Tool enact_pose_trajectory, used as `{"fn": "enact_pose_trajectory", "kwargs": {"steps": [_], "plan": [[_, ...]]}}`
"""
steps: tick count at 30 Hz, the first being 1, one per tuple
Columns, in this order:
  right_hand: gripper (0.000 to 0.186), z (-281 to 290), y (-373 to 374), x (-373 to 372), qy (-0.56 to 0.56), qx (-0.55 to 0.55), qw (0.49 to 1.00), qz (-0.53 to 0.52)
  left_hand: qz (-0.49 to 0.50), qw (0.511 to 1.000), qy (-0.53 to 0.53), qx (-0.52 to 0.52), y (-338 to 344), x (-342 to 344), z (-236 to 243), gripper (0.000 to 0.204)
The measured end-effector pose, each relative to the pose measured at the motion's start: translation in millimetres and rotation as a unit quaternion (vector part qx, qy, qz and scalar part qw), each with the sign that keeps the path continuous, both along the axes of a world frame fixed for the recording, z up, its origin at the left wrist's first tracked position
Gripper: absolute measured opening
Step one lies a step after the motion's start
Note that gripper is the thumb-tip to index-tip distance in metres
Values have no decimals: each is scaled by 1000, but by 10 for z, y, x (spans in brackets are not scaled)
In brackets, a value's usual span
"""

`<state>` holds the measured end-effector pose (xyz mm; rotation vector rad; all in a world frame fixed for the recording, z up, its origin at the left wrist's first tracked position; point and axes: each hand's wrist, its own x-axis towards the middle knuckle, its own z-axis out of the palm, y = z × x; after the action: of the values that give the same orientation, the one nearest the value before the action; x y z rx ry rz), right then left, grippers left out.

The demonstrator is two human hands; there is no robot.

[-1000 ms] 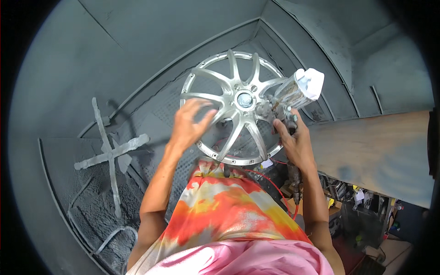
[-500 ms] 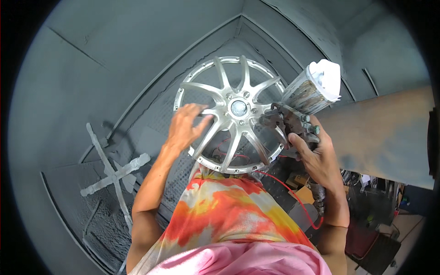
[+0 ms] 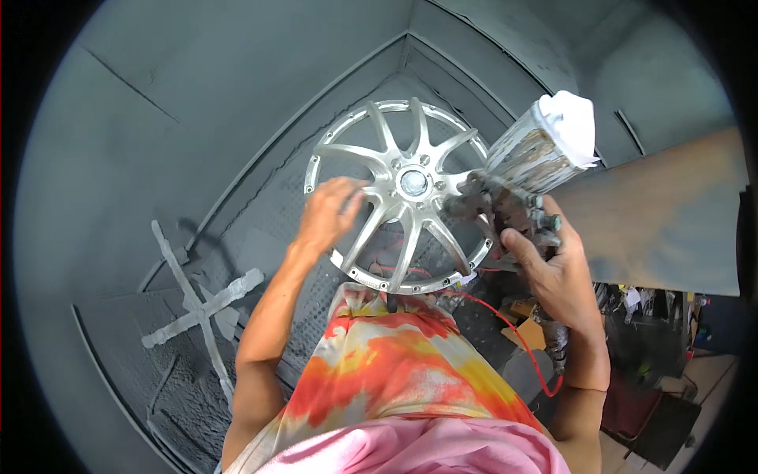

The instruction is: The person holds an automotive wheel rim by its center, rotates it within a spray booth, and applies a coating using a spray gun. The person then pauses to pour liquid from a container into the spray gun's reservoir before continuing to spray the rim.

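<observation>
A bare silver multi-spoke car wheel (image 3: 407, 237) is tilted up in front of me, its round hub cap (image 3: 413, 183) at the middle. My right hand (image 3: 553, 265) wraps round a dirty, paint-crusted spray gun (image 3: 517, 217). The gun's front end is at the wheel's right side, and a paint-stained cup (image 3: 530, 152) with a white liner stands on top of it. Over the wheel's left side is my left hand (image 3: 325, 212), fingers toward the hub and thumb apart, close to a spoke. Whether its fingertips touch the metal cannot be made out.
From beneath the gun a red air hose (image 3: 525, 340) curves toward the wheel. Grey paint-coated booth walls (image 3: 260, 71) surround it. A cross-shaped, tape-wrapped stand (image 3: 207, 308) is at lower left. Right lie a broad brownish panel (image 3: 655, 213), cardboard (image 3: 530, 335) and clutter.
My left hand's fingers have moved slightly inward toward the hub. The spray gun has shifted a little to the right, still in my right hand. The whole view has also shifted slightly.
</observation>
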<state>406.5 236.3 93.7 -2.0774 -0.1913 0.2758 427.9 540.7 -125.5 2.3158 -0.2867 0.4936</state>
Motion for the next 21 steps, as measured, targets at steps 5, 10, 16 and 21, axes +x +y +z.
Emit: {"fn": "enact_pose_trajectory", "kwargs": {"steps": [5,10,16,21], "plan": [[20,193,-138,-74,-31,-11,999,-43,171,982,35,-78,631,-203,-133,15],[20,379,-269,-173,-15,18,999,-36,255,880,226,-332,658,-324,-738,44],[26,506,-466,-359,-49,-36,996,-67,184,844,246,-440,460,-581,-999,46],[30,623,-663,-551,-43,10,998,-36,157,848,228,-452,213,-802,-990,47]]}}
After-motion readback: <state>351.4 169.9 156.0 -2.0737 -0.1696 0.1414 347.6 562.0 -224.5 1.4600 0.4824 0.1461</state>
